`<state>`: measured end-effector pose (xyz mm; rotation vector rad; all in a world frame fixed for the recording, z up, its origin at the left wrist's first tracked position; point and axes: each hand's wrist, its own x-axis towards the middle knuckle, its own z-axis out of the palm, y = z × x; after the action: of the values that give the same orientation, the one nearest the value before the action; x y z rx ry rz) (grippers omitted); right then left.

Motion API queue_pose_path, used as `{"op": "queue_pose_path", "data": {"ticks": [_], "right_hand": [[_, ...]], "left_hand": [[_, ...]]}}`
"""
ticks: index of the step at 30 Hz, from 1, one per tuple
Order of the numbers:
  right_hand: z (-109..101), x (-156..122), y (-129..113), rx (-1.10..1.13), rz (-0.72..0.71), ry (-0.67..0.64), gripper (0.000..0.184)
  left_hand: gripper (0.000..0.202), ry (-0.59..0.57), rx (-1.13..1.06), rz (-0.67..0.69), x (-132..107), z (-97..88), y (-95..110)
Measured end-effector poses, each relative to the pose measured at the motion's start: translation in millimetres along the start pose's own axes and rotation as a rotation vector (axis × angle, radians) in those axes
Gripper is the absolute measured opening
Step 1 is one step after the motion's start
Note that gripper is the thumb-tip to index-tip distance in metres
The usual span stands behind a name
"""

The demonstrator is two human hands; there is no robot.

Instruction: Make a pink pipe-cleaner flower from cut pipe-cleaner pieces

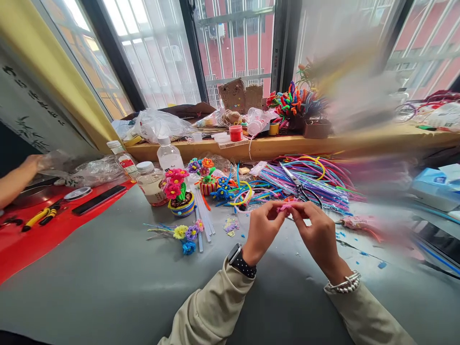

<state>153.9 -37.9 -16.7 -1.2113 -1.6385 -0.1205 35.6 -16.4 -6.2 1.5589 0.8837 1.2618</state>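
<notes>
A small pink fuzzy pipe-cleaner piece (pixel 286 206) is pinched between the fingertips of both hands, held above the grey tabletop. My left hand (pixel 261 230), a watch at its wrist, closes on its left side. From the other side my right hand (pixel 316 232), with silver bracelets at the wrist, grips it too. Just behind the hands lie scissors (pixel 309 192) with black handles, on a heap of coloured pipe cleaners (pixel 334 184). Further left are finished pipe-cleaner flowers (pixel 192 233) and a striped pot with pink flowers (pixel 176 184). The fingers partly hide the pink piece.
Bottles (pixel 148 179) stand behind the flower pots. Clear glue sticks (pixel 205 218) lie near yellow and purple scraps (pixel 231 226). At far left, another person's hand (pixel 30 165) is over a red mat (pixel 84 218) with pliers (pixel 39 218) and a phone (pixel 98 200). The right side is blurred.
</notes>
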Motion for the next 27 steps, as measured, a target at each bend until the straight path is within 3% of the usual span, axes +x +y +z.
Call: {"op": "queue_pose_path", "data": {"ticks": [7, 15, 24, 27], "right_hand": [[1.3, -0.2, 4.9, -0.078, -0.101, 0.012, 0.011], [0.9, 1.6, -1.6, 0.042, 0.048, -0.032, 0.012], [6.8, 0.0, -1.3, 0.009, 0.006, 0.024, 0.01], [6.3, 0.0, -0.1, 0.019, 0.002, 0.043, 0.009]], "left_hand": [[0.024, -0.013, -0.026, -0.007, -0.7, -0.1, -2.0], [0.027, 0.055, -0.145, -0.012, 0.4, 0.2, -3.7], [0.024, 0.134, -0.349, -0.104, -3.4, 6.8, -4.3], [0.025, 0.105, -0.36, -0.109, -2.9, 7.0, -3.9]]}}
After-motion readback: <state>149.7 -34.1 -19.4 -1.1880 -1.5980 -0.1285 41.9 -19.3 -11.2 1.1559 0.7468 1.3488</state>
